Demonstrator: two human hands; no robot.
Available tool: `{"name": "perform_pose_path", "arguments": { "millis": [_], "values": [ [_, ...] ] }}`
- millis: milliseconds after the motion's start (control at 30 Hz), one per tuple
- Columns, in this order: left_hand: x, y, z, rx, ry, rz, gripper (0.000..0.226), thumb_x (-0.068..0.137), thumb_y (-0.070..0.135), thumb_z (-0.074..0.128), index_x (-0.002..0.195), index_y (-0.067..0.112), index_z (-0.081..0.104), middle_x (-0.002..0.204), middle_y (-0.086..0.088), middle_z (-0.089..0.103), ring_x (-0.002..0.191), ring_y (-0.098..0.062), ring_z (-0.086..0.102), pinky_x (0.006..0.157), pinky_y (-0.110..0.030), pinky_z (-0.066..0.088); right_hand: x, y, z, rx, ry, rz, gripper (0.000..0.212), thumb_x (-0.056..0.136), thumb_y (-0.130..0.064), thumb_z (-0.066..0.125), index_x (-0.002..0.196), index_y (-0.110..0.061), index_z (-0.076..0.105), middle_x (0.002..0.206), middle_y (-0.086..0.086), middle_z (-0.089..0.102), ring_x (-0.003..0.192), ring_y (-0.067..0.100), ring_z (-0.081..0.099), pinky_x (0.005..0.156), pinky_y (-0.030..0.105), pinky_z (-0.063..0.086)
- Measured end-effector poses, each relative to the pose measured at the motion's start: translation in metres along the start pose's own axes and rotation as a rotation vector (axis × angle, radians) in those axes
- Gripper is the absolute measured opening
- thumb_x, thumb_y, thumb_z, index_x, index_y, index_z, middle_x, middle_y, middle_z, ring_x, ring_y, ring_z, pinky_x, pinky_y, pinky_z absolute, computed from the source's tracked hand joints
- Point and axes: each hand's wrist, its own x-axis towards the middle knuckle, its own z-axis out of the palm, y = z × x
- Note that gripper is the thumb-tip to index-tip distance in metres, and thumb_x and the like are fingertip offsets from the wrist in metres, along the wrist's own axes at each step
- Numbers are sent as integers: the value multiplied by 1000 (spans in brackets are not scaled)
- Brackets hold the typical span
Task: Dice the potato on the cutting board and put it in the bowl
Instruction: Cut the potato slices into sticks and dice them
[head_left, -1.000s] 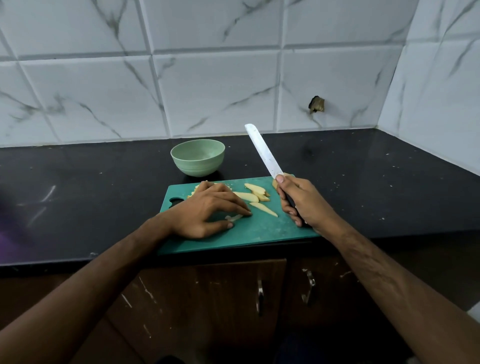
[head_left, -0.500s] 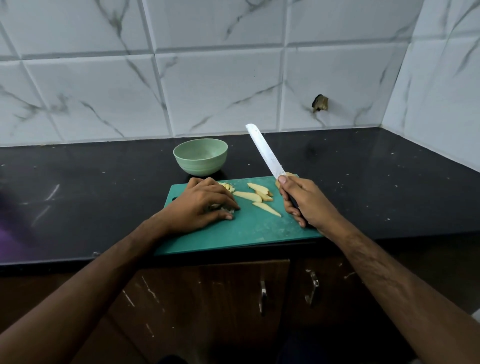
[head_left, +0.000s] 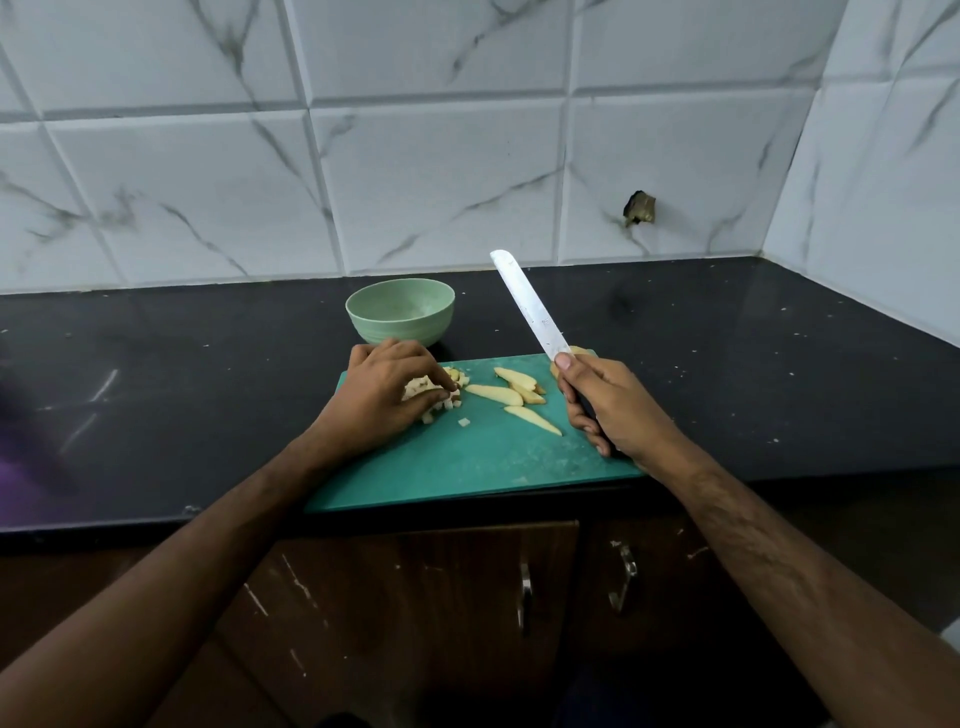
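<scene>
My left hand (head_left: 382, 397) lies at the far left of the board (head_left: 483, 462), fingers curled over a small heap of dice (head_left: 434, 392) and gathering them up — a few cubes lie loose just beside my fingertips, one a little further out toward the middle. My right hand (head_left: 613, 408) is wrapped tight round the knife (head_left: 530, 306) handle, thumb pressed at the base of the blade, which points up and away, clear of the board. Between my hands lie the wedges (head_left: 511, 397) still uncut, four or so, close together. Another bit of potato (head_left: 569, 358) peeks out behind my right thumb. The bowl (head_left: 400, 312) stands on the counter (head_left: 753, 353) just beyond my left hand, and I see nothing in it.
</scene>
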Motion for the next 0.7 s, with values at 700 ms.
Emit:
{"name": "perform_pose_path", "arguments": {
  "millis": [700],
  "values": [
    [29,59,19,167,-178,270,35,96,51,43,116,37,68,114,12,57,108,-13,49,91,-41,32,1,1,1,22,5,-14,42,109,-40,42,83,-9,49,50,-3,37,39,10,33,36,23,35]
  ]
}}
